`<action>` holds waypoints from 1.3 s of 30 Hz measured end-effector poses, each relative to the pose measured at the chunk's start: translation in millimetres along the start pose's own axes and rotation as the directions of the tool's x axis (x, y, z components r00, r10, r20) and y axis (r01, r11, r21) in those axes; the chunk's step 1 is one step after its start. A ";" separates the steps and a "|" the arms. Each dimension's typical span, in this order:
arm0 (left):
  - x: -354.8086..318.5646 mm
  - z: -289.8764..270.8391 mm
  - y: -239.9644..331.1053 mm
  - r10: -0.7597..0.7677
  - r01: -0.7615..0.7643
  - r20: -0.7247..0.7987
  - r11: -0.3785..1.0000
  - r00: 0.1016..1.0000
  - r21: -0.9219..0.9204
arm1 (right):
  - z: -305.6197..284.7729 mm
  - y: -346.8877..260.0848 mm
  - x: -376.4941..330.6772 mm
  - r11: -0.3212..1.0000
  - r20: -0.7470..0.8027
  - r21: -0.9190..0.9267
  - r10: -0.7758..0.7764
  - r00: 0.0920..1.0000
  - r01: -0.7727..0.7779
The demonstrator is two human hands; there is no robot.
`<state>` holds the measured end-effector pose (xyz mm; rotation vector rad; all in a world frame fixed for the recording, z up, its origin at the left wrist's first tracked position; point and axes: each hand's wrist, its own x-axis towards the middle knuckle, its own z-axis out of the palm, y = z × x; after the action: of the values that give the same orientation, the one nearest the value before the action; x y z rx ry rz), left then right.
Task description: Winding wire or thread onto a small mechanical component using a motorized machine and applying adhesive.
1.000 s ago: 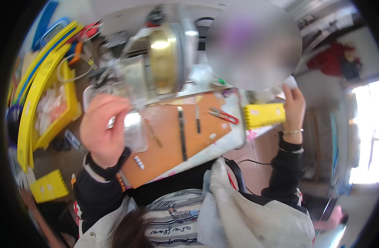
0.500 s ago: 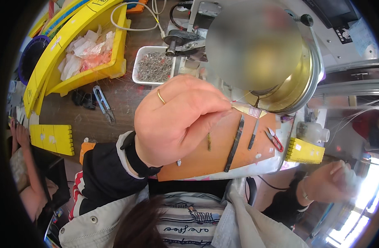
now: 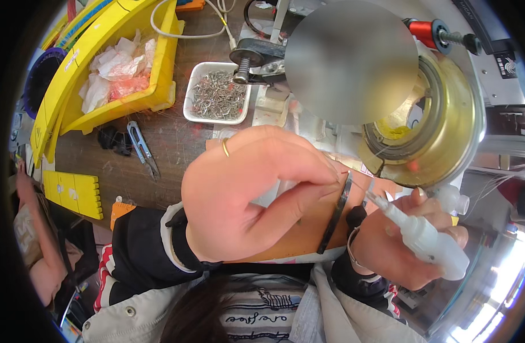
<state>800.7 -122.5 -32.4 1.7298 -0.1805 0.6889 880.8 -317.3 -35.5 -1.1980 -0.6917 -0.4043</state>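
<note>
My left hand [image 3: 257, 194] is closed in a pinch above the orange-brown board [image 3: 297, 231]. A thin line is between thumb and forefinger; its end is too fine to make out clearly. My right hand [image 3: 382, 246] is wrapped round a small translucent white squeeze bottle [image 3: 428, 240], which lies tilted with its narrow nozzle toward the left fingertips. Nozzle and fingertips are close but apart. A dark strip [image 3: 334, 220] lies on the board, just beyond the left fingertips. Most of the board is hidden under my hands.
Beyond my hands stands a brass-coloured drum [image 3: 451, 131], partly blurred. A white tray [image 3: 188, 108] of small metal pieces, blue-handled snips [image 3: 138, 140], a yellow bin [image 3: 165, 91] with scraps and a yellow notched plate [image 3: 74, 193] are leftward. Another person's arm [image 3: 36, 228] shows at far left.
My right hand has swung in from the lower right, bringing the bottle's nozzle near the left fingertips. My left hand, still pinching, sits slightly lower and farther right. The view has shifted a little.
</note>
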 end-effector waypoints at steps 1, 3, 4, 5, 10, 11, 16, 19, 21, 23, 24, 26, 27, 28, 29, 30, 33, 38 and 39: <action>1.3 -0.9 -2.1 0.049 -0.049 0.024 0.998 0.999 0.034 | 1.4 0.5 0.3 0.999 -0.008 0.037 -0.020 1.000 0.020; 3.0 -3.6 -2.7 0.091 -0.094 0.050 0.993 0.995 0.070 | 5.1 1.6 3.6 0.998 0.033 0.060 -0.002 0.999 0.000; 3.7 -6.1 -1.3 0.056 -0.063 0.104 0.996 0.993 0.067 | 7.2 4.8 4.3 0.995 0.014 0.087 -0.052 0.999 0.050; 5.0 -7.4 0.3 0.021 -0.032 0.158 0.997 0.987 0.065 | 8.1 6.9 5.1 0.989 -0.007 0.112 -0.101 0.995 0.101; 5.8 -6.1 -0.1 0.112 -0.134 0.121 0.972 0.986 0.191 | -6.6 9.9 2.5 0.987 0.053 0.140 -0.085 0.995 0.077; 5.3 -5.3 -1.0 0.129 -0.147 0.106 0.971 0.986 0.187 | -6.7 9.5 2.0 0.985 0.043 0.159 -0.076 0.996 0.069; 3.5 -6.0 3.1 0.128 -0.145 0.096 0.969 0.987 0.201 | -11.4 3.3 1.0 0.999 0.074 -0.004 -0.052 0.996 0.052; 4.5 -5.4 1.0 0.107 -0.126 0.104 0.972 0.989 0.199 | -9.9 10.8 2.3 0.988 0.096 0.124 -0.107 0.990 0.095; 4.6 -4.5 -0.2 0.099 -0.118 0.103 0.974 0.990 0.196 | -7.0 11.3 1.9 0.984 0.060 0.151 -0.100 0.993 0.090; 3.7 -4.0 0.3 0.105 -0.120 0.088 0.976 0.991 0.181 | -2.7 8.7 0.5 0.991 0.034 0.101 -0.095 0.995 0.091; 3.3 -4.4 0.5 0.106 -0.120 0.088 0.976 0.991 0.181 | -1.6 7.7 -0.2 0.995 0.007 0.051 -0.090 0.996 0.090; 3.3 -5.5 0.6 0.109 -0.127 0.101 0.973 0.989 0.194 | -4.3 6.7 -0.9 0.995 0.023 0.059 -0.083 0.996 0.081; 3.7 -5.6 0.7 0.108 -0.127 0.101 0.973 0.989 0.194 | -6.2 6.5 -0.4 0.995 0.037 0.066 -0.076 0.996 0.074; 4.2 -5.7 0.7 0.110 -0.129 0.104 0.973 0.988 0.193 | -8.1 7.6 0.4 0.995 0.037 0.065 -0.076 0.996 0.074; 4.7 -5.7 0.5 0.112 -0.132 0.107 0.972 0.988 0.192 | -10.1 9.3 1.2 0.993 0.065 0.077 -0.099 0.993 0.094; 4.5 -5.6 0.5 0.111 -0.130 0.107 0.972 0.988 0.195 | -10.6 10.5 1.6 0.989 0.093 0.092 -0.120 0.988 0.112; 4.3 -5.4 0.4 0.122 -0.138 0.091 0.971 0.988 0.196 | -8.7 11.0 1.6 0.990 0.068 0.059 -0.133 0.989 0.129; 4.7 -6.3 0.8 0.110 -0.132 0.115 0.968 0.987 0.212 | -4.0 11.0 0.7 0.991 0.030 0.054 -0.127 0.991 0.125; 4.8 -6.4 1.0 0.110 -0.132 0.115 0.968 0.987 0.212 | -4.4 10.9 0.9 0.991 0.035 0.038 -0.128 0.991 0.126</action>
<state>801.9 -115.7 -28.2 1.9807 -0.2925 0.7313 889.5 -317.8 -43.5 -1.1334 -0.8070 -0.4750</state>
